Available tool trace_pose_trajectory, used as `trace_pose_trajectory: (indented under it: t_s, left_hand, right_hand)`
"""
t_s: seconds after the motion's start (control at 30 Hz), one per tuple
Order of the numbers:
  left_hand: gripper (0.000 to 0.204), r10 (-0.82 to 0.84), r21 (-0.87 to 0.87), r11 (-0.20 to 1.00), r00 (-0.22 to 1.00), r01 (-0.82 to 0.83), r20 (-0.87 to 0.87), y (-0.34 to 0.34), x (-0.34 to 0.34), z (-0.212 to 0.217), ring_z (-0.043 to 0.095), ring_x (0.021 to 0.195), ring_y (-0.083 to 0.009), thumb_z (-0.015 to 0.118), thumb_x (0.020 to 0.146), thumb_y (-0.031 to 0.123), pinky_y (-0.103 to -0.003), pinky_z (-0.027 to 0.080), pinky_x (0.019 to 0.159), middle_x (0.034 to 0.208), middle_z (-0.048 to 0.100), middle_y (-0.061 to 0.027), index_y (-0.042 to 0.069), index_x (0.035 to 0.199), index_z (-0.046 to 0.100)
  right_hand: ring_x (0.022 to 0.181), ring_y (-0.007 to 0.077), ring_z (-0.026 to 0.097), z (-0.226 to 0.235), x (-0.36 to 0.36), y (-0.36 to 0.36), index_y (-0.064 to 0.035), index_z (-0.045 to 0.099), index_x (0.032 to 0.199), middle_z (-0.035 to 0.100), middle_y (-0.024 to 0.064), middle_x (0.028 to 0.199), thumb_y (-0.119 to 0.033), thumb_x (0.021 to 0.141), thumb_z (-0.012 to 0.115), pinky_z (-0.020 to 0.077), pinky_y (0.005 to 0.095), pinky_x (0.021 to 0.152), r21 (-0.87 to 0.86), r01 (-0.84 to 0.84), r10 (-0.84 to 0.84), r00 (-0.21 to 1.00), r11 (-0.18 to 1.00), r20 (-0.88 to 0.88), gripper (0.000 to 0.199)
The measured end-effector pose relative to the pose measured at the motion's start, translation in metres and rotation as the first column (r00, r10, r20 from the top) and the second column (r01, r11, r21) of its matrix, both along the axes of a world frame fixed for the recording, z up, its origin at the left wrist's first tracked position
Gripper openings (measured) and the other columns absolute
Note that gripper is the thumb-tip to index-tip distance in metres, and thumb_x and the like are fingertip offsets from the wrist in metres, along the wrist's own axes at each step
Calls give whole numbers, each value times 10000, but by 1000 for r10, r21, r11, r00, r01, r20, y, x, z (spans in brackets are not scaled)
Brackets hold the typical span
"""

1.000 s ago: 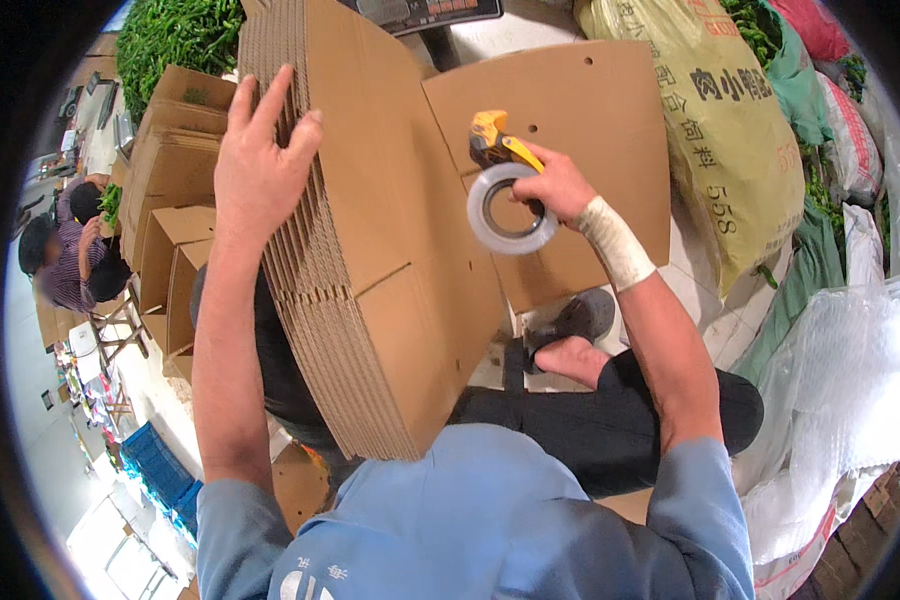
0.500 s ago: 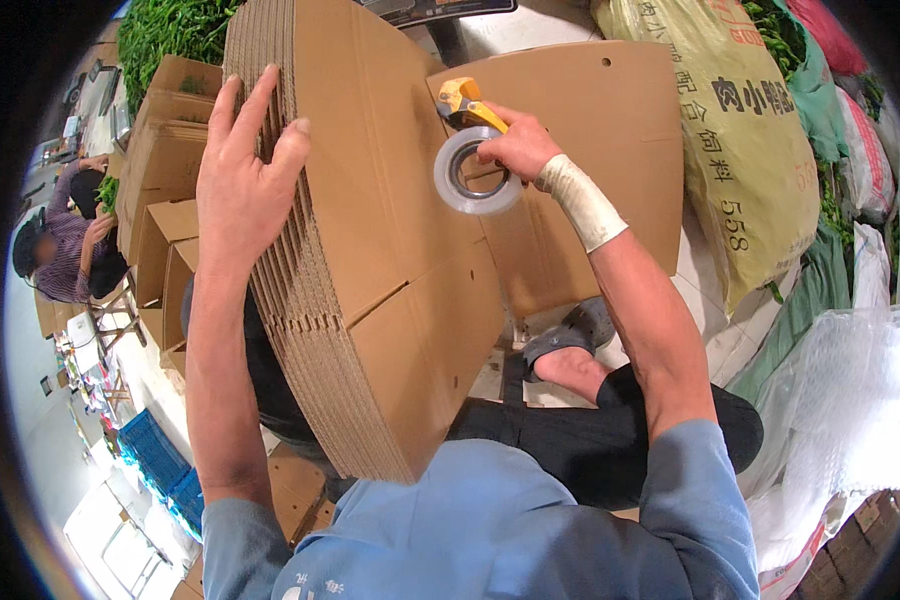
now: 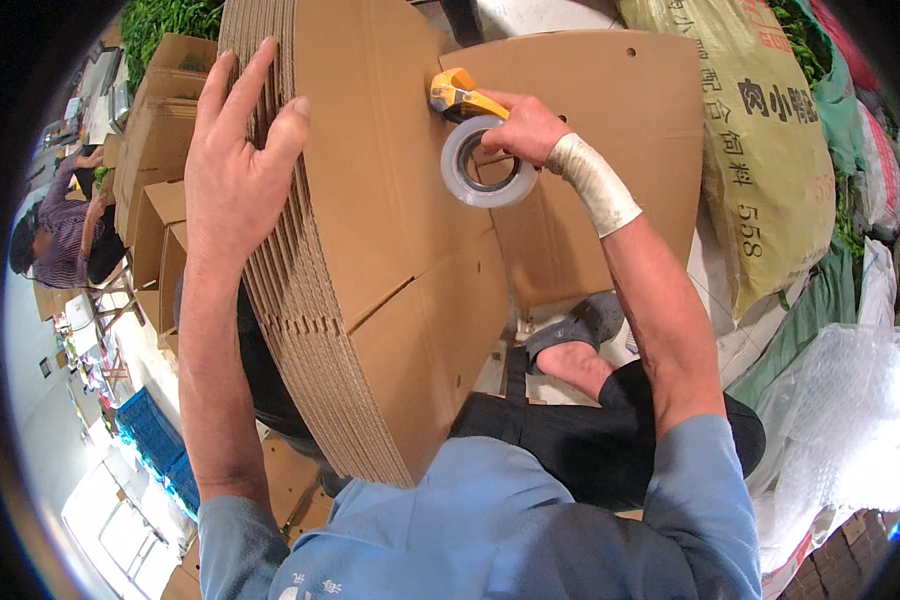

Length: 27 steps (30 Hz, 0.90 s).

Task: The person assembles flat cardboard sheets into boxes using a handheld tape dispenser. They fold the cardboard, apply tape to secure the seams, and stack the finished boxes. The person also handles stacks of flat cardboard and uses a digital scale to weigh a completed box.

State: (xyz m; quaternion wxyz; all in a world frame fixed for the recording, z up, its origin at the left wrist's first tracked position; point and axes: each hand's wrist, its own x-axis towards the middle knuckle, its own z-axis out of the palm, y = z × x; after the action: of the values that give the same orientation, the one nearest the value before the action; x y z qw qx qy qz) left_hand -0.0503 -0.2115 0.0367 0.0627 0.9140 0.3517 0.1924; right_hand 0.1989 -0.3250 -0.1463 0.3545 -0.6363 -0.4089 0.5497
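A thick stack of flattened cardboard boxes (image 3: 390, 170) stands tilted in front of my body, its corrugated edges facing left. My left hand (image 3: 240, 170) lies along those edges with fingers and thumb spread, not wrapped round anything. In my right hand (image 3: 532, 132) is a yellow tape dispenser (image 3: 453, 90), gripped by its handle. Its roll of clear tape (image 3: 460, 180) hangs below the fingers. The dispenser's head is over the stack's right side; whether it touches the cardboard I cannot tell. A pale wrap (image 3: 595, 185) covers my right wrist.
Beyond the stack at right stands another cardboard panel (image 3: 610, 100). A yellow woven sack (image 3: 760, 170) and clear plastic wrapping (image 3: 850, 410) lie farther right. Opened boxes (image 3: 155, 150) and heaped green vegetables (image 3: 170, 40) are at the left. A seated person (image 3: 70, 220) works at far left.
The view has shifted slightly. My right hand has tilted the tape dispenser a little, its head moving left against the cardboard. My left hand stays on the stack's edges.
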Motion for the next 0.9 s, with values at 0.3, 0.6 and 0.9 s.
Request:
trace_pose_trajectory:
  t_s: [0.3,0.6,0.9]
  left_hand:
    - [541,-63,83,994,996,67,-55,12,-3,0,408,1441,-334,576,974,404,-420,330,1169,1540,437,-213,154,1454,555]
    - [541,-77,70,994,996,79,-41,18,-8,-4,400,1448,-321,574,981,403,-405,323,1173,1546,432,-209,156,1461,546]
    - [521,-111,60,992,994,111,1,28,-12,-10,402,1449,-303,581,984,378,-396,319,1175,1541,452,-181,170,1460,550]
  right_hand:
    - [522,116,536,13,10,16,-194,568,1427,564,25,637,-168,690,673,496,312,452,-50,-190,197,959,980,205,745]
    - [711,288,716,3,-45,-109,-164,494,1444,724,156,893,-134,707,721,595,406,652,-83,-476,481,875,875,54,772]
    - [983,418,677,38,-75,-182,-94,426,1502,667,305,1100,-74,690,668,551,450,879,-279,-688,711,703,670,-27,848]
